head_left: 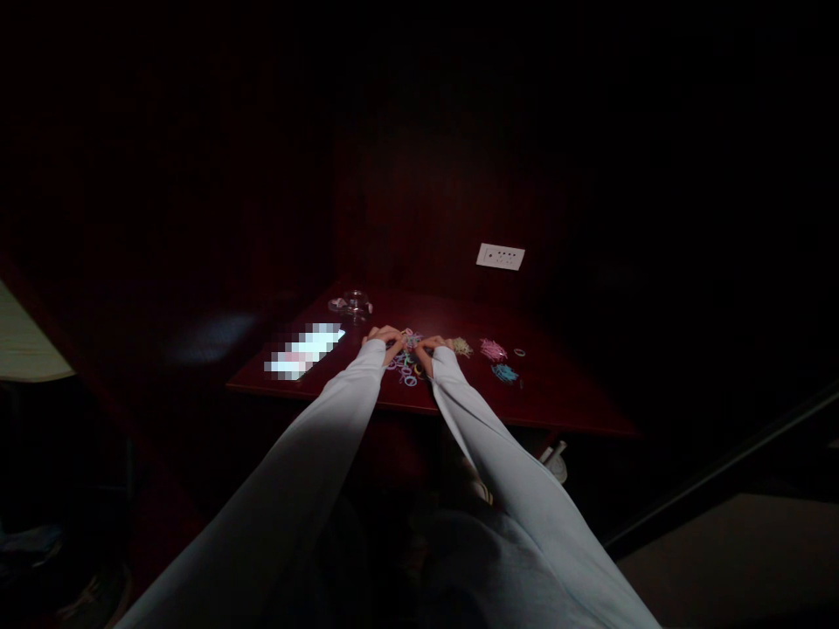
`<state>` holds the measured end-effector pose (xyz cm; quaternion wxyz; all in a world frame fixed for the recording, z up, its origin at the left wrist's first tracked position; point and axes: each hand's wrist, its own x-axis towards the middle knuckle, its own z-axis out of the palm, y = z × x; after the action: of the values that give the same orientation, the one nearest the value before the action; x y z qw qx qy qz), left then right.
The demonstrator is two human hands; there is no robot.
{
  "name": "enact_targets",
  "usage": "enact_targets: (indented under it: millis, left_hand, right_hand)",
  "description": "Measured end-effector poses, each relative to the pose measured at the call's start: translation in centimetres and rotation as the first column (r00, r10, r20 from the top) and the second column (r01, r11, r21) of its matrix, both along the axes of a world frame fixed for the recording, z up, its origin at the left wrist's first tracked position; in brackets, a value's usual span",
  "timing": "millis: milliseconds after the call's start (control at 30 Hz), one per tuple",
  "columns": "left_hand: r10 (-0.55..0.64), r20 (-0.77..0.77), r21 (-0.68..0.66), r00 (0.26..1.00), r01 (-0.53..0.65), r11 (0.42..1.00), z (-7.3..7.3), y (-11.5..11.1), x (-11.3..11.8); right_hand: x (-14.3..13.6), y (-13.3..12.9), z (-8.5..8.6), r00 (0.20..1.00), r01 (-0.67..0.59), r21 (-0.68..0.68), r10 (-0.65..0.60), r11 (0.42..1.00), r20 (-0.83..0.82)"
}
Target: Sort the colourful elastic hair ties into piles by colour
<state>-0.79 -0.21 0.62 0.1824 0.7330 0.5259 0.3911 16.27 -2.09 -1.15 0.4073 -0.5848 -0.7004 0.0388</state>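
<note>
A mixed pile of small coloured hair ties (410,381) lies near the front of the dark red desk, with purple, pink, green and yellow loops among them. My left hand (384,336) is at the pile's left side, fingers bent and drawn together over it. From the right, my right hand (433,342) reaches in with curled fingers, touching the pile. What either hand pinches is too small to make out. Just right of my right hand lies a heap of cream hair ties (462,347). Farther right are a pink heap (493,350) and a blue heap (504,373).
A lit phone (305,351), its screen blurred out, lies on the desk's left side. Behind it stands a clear glass jar (356,304). One single loop (520,352) lies right of the pink heap. A white power socket (501,256) is on the back panel. Dark panels enclose the desk (557,406).
</note>
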Motion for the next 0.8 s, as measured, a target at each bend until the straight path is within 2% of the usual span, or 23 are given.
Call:
enact_targets:
  millis: [300, 533, 667, 733, 800]
  left_hand:
    - [0.003, 0.008, -0.008, 1.0, -0.003, 1.0, 0.3, -0.4, 0.0]
    - [0.011, 0.032, 0.009, 0.999, -0.011, 1.0, -0.2, 0.0, 0.1]
    - [0.028, 0.041, 0.025, 0.999, -0.029, 0.999, -0.6, 0.3, 0.0]
    - [-0.006, 0.041, 0.029, 0.999, 0.004, 1.0, -0.8, 0.4, -0.2]
    - [-0.029, 0.043, 0.03, 0.999, 0.028, 0.999, -0.9, 0.5, -0.3]
  right_hand:
    - [0.1, -0.3, 0.4, 0.996, 0.019, -0.037, -0.022, 0.999, -0.082]
    - [-0.1, -0.1, 0.4, 0.996, 0.004, -0.021, -0.006, 1.0, -0.085]
    - [0.7, -1.7, 1.4, 0.988, 0.146, 0.058, -0.142, 0.988, -0.061]
    - [3.0, -3.1, 1.8, 0.976, 0.215, 0.163, -0.217, 0.963, -0.011]
    - [6.5, -4.7, 1.8, 0.933, 0.345, 0.255, -0.359, 0.903, 0.008]
